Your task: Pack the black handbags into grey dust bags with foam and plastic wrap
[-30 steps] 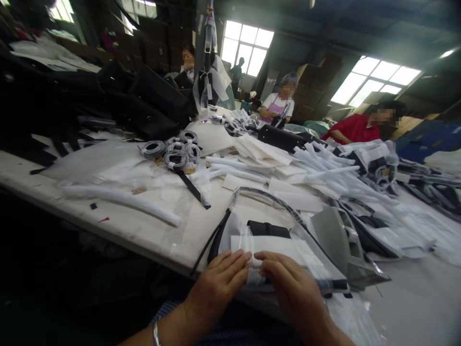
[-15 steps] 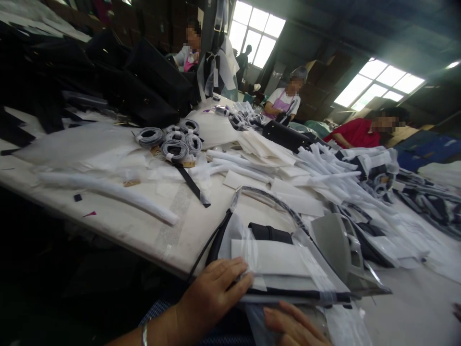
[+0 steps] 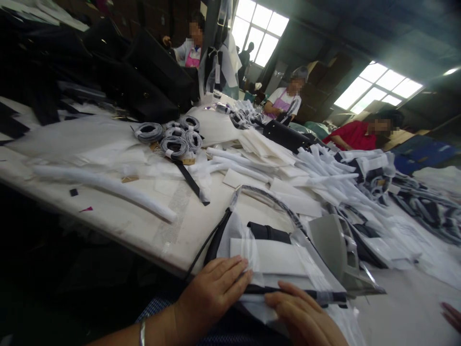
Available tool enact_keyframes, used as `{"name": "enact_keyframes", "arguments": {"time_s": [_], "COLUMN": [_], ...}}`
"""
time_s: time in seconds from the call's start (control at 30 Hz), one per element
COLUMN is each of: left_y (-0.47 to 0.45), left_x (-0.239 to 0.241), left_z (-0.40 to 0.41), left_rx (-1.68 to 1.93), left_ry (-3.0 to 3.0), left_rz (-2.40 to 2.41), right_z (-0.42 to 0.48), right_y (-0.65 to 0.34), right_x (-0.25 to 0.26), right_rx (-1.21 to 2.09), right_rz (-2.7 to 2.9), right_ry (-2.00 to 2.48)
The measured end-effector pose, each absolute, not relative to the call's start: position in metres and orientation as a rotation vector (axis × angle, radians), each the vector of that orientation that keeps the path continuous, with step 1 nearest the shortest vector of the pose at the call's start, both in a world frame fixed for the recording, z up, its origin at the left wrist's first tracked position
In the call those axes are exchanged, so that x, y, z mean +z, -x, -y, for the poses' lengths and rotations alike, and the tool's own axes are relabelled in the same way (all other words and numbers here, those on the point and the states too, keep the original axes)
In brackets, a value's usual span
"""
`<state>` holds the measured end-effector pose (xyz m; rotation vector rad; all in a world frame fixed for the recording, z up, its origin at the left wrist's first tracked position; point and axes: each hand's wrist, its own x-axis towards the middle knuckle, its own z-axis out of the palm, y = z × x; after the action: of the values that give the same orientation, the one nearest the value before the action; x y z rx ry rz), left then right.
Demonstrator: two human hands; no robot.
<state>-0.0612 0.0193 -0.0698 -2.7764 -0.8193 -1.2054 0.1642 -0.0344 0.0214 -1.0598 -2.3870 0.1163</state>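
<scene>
At the table's near edge lies a black bag partly wrapped in white foam sheet and clear plastic. My left hand lies flat on the wrapped bag's left end, fingers stretched out and pressing the sheet. My right hand rests just to the right of it, fingers extended along the bag's lower black edge. A thin black strap loops away from the bag over the table edge.
Coiled grey straps, a long white foam tube, piles of white wrapped pieces and black bags crowd the table. A grey tape dispenser stands right of the bag. Several people work on the far side. Someone's fingertips show at the right edge.
My right hand dropped off the white sheet toward me, then came back up onto the bag's lower edge. My left hand stayed pressed on the left end. The camera tilted slightly.
</scene>
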Motion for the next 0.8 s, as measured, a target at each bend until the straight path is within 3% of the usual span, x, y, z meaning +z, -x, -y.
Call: {"name": "enact_keyframes", "arguments": {"time_s": [0.47, 0.8], "left_y": [0.06, 0.069], "left_x": [-0.073, -0.073], "left_z": [-0.012, -0.012], "left_rx": [-1.24, -1.355], "left_ry": [2.702, 2.775], "left_rz": [0.849, 0.816], "right_z": [-0.039, -0.041], "right_y": [-0.137, -0.13], "right_x": [0.005, 0.011], "right_rx": [0.412, 0.498], "right_rz": [2.438, 2.401], "right_ry": [1.754, 1.927]}}
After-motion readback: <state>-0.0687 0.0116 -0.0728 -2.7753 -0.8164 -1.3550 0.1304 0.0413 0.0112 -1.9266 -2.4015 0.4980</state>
